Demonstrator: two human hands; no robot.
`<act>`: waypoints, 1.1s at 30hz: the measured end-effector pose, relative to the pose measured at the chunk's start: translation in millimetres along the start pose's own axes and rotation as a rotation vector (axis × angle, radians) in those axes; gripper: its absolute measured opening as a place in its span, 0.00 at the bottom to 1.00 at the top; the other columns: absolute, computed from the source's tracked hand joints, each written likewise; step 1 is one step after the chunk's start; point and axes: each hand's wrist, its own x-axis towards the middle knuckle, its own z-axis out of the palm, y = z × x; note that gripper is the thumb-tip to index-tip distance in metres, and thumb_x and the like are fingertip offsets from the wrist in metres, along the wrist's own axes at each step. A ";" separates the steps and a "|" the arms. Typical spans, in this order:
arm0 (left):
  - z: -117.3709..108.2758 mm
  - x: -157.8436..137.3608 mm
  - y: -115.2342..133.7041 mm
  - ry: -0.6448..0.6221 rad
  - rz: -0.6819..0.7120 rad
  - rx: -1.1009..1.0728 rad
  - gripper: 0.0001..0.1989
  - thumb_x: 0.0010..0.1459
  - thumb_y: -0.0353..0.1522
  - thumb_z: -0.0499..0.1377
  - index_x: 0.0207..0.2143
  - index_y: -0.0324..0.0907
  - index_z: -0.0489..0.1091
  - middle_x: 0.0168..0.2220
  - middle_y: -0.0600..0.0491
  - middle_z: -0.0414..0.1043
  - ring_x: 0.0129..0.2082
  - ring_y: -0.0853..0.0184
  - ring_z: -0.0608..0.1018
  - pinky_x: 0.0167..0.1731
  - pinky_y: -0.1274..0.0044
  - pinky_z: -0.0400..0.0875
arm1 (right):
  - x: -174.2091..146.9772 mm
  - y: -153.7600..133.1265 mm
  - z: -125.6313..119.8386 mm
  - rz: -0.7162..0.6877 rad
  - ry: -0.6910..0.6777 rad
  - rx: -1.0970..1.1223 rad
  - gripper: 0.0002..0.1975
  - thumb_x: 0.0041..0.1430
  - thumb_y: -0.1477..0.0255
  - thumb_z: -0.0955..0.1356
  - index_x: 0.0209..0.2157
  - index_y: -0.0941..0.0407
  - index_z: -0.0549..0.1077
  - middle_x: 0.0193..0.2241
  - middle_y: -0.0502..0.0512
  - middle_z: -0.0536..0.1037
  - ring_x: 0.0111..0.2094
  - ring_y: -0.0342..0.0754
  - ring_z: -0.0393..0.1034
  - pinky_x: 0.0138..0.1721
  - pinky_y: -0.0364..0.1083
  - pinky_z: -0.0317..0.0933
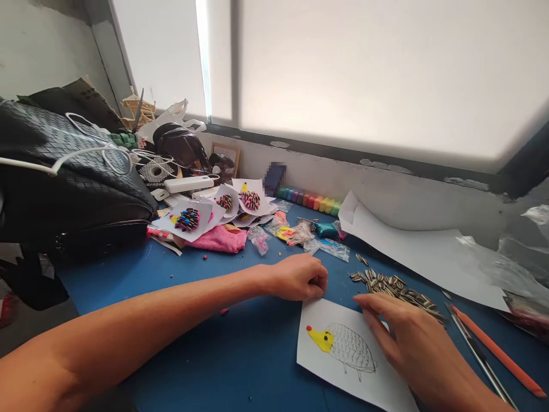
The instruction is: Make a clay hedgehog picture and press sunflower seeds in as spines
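Note:
A white sheet of paper (317,366) lies on the blue tabletop, with a hedgehog drawing (349,346) on it. The hedgehog's face is filled in yellow with a red nose; its body shows only pen-drawn scales. My left hand (298,277) is at the sheet's upper left corner, its fingers curled inward and the thumb tip by the paper's edge. Whatever those fingers may hold is hidden. Along the sheet's right side rests my right hand (409,326), fingers stretched out over the edge. Just beyond it is a pile of striped sunflower seeds (386,283).
An orange pencil (497,349) and a pen (478,349) lie at the right. Small bags of coloured clay (287,232) and finished hedgehog cards (189,220) are farther back. A large curled paper (412,243) leans by the wall; a black bag (72,171) stands left.

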 end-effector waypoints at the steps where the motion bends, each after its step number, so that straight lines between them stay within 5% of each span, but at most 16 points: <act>1: 1.9 0.4 0.0 0.027 0.000 0.011 0.04 0.55 0.25 0.61 0.30 0.40 0.75 0.32 0.53 0.74 0.35 0.68 0.75 0.34 0.79 0.68 | -0.9 -1.1 3.3 -0.018 -0.004 -0.005 0.14 0.64 0.72 0.61 0.39 0.50 0.79 0.37 0.50 0.83 0.34 0.45 0.79 0.31 0.42 0.70; 7: 13.0 3.0 -5.9 0.191 0.001 0.120 0.12 0.65 0.29 0.54 0.48 0.40 0.74 0.53 0.46 0.72 0.54 0.59 0.72 0.56 0.67 0.65 | -7.5 -9.4 14.4 -0.090 -0.004 -0.053 0.10 0.64 0.75 0.63 0.34 0.49 0.75 0.29 0.49 0.78 0.29 0.45 0.74 0.30 0.44 0.65; 15: -7.2 13.0 -28.9 0.257 -0.057 0.270 0.19 0.65 0.28 0.51 0.58 0.43 0.66 0.65 0.48 0.60 0.66 0.58 0.60 0.64 0.64 0.55 | -5.6 -11.0 11.0 -0.146 0.019 -0.096 0.09 0.62 0.78 0.64 0.30 0.50 0.71 0.26 0.48 0.77 0.25 0.44 0.73 0.24 0.42 0.59; 18: -13.9 16.5 -40.5 0.255 -0.166 0.329 0.20 0.62 0.29 0.55 0.56 0.38 0.66 0.61 0.40 0.63 0.62 0.49 0.65 0.60 0.56 0.59 | -4.9 -11.6 11.7 -0.153 0.032 -0.104 0.10 0.62 0.78 0.63 0.31 0.50 0.71 0.26 0.48 0.77 0.25 0.43 0.73 0.24 0.42 0.59; 26: -2.6 12.6 -33.3 0.122 -0.062 0.372 0.16 0.70 0.36 0.49 0.56 0.44 0.68 0.62 0.45 0.63 0.58 0.60 0.70 0.57 0.70 0.64 | -8.8 -10.3 13.3 -0.169 0.057 -0.122 0.11 0.60 0.80 0.62 0.31 0.50 0.70 0.25 0.48 0.77 0.25 0.44 0.73 0.23 0.41 0.59; 33: -18.4 46.8 -31.3 0.186 -0.098 0.424 0.17 0.66 0.38 0.58 0.53 0.39 0.68 0.52 0.46 0.69 0.48 0.61 0.75 0.47 0.63 0.73 | -8.4 -11.3 13.6 -0.179 0.067 -0.138 0.10 0.56 0.82 0.63 0.29 0.51 0.68 0.24 0.49 0.76 0.22 0.44 0.70 0.22 0.43 0.57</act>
